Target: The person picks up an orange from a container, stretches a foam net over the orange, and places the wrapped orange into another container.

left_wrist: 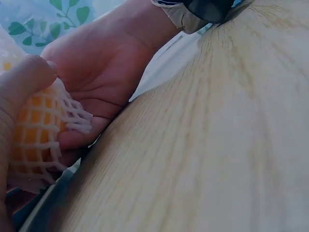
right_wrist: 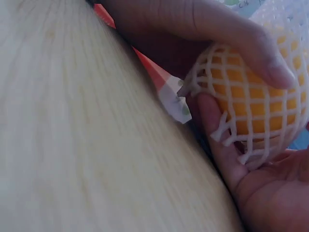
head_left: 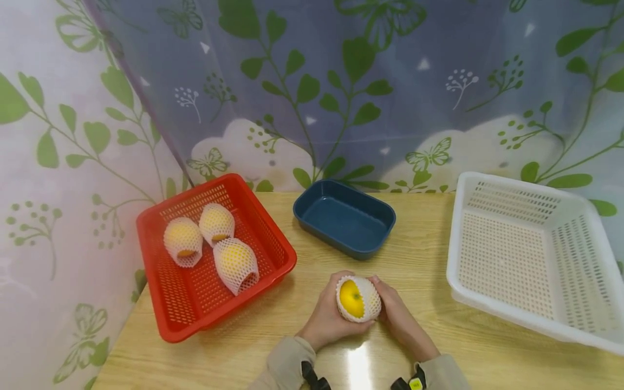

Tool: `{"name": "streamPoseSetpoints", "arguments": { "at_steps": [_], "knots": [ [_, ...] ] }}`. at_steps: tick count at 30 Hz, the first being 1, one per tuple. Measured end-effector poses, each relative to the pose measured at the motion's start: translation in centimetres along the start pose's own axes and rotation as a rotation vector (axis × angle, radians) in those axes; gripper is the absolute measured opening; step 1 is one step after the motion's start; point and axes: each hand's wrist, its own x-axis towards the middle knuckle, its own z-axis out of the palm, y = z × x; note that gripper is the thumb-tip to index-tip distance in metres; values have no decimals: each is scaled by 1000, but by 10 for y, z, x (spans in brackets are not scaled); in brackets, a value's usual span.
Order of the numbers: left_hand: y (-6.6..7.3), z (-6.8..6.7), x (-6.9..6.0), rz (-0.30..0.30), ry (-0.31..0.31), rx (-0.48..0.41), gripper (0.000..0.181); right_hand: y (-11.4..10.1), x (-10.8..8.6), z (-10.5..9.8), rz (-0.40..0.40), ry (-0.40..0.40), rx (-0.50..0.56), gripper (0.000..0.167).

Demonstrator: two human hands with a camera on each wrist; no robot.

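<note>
Both hands hold a yellow fruit point(head_left: 352, 299) in a white foam net point(head_left: 371, 298) just above the table. Its bare stem end shows through the net's opening in the head view. My left hand point(head_left: 327, 318) curls round the left side and underside, with its thumb point(right_wrist: 270, 58) across the netting in the right wrist view. On the other side, my right hand point(head_left: 401, 319) grips the net with bent fingers. The right palm point(left_wrist: 104, 67) appears beside the netted fruit point(left_wrist: 34, 130) in the left wrist view. Some fingertips are hidden behind the fruit.
A red basket point(head_left: 287, 259) at the left holds several netted yellow fruits point(head_left: 236, 262). Behind the hands stands a dark blue tray point(head_left: 346, 219). A white basket point(head_left: 507, 260) is at the right. Patterned cloth point(head_left: 292, 81) hangs along the wooden table's point(head_left: 419, 244) back edge.
</note>
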Motion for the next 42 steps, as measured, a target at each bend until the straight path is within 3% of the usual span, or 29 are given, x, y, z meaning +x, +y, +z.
{"name": "streamPoseSetpoints", "arguments": {
  "at_steps": [13,19,22,25,28,35,42],
  "knots": [
    [-1,0,5,-16,-15,-42,93,6,2,-5,-78,-35,145,35],
    [-2,0,5,-31,-16,-16,95,7,4,-4,-83,8,171,34],
    [1,-1,5,18,-16,51,102,7,5,-2,-80,49,179,32],
    [8,-2,4,133,-1,127,106,8,5,-2,-63,80,171,31],
    [15,-2,4,209,-3,134,105,8,5,-2,-47,108,155,29],
    [5,0,4,72,-35,74,103,7,4,-4,-36,130,141,27],
    [-4,1,3,35,-13,14,100,8,2,-8,-72,49,141,20]
  ]
}}
